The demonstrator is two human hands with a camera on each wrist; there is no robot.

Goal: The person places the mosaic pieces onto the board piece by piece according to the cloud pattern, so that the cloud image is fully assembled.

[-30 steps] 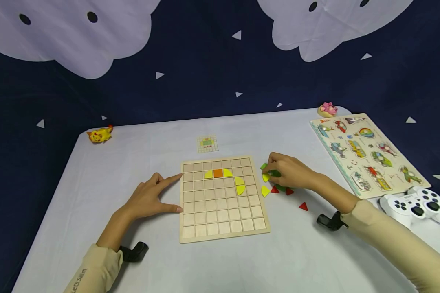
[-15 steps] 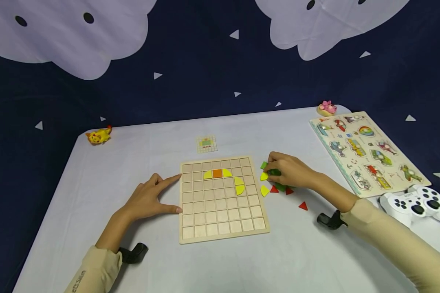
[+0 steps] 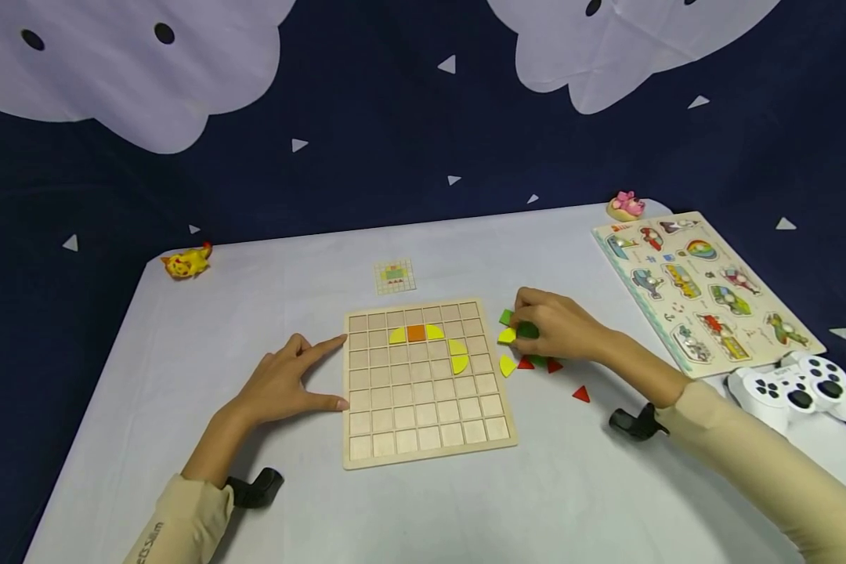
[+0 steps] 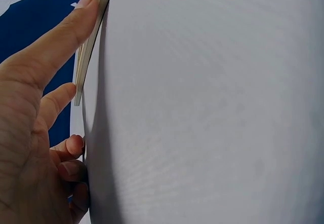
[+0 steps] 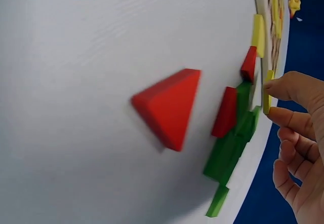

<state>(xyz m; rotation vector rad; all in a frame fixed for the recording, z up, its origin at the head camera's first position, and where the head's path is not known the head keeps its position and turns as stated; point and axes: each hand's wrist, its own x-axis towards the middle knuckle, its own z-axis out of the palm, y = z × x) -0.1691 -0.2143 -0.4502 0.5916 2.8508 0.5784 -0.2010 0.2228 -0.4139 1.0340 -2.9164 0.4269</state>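
Note:
A wooden grid board (image 3: 395, 423) lies mid-table, with an orange square (image 3: 416, 334) and several yellow quarter-circle pieces (image 3: 459, 364) in its cells. My left hand (image 3: 282, 384) touches the board's left edge with thumb and index finger spread apart. To the board's right, my right hand (image 3: 564, 325) pinches a yellow quarter-circle piece (image 5: 268, 97) between thumb and index finger, its other fingers curled in. Under and around that hand lie green pieces (image 5: 225, 155), red triangles (image 3: 581, 394) and another yellow quarter-circle piece (image 3: 507, 366). The hand partly hides the green ones in the head view.
Behind the board lies a small pattern card (image 3: 395, 276). A picture knob puzzle (image 3: 705, 294) and a white game controller (image 3: 793, 392) are on the right. Two small figures, one yellow (image 3: 186, 262) and one pink (image 3: 627, 205), sit at the back corners.
Between the right fingers, the yellow piece has turned slightly and shows more of its face. Both hands stay almost in place; the head view shifts a little.

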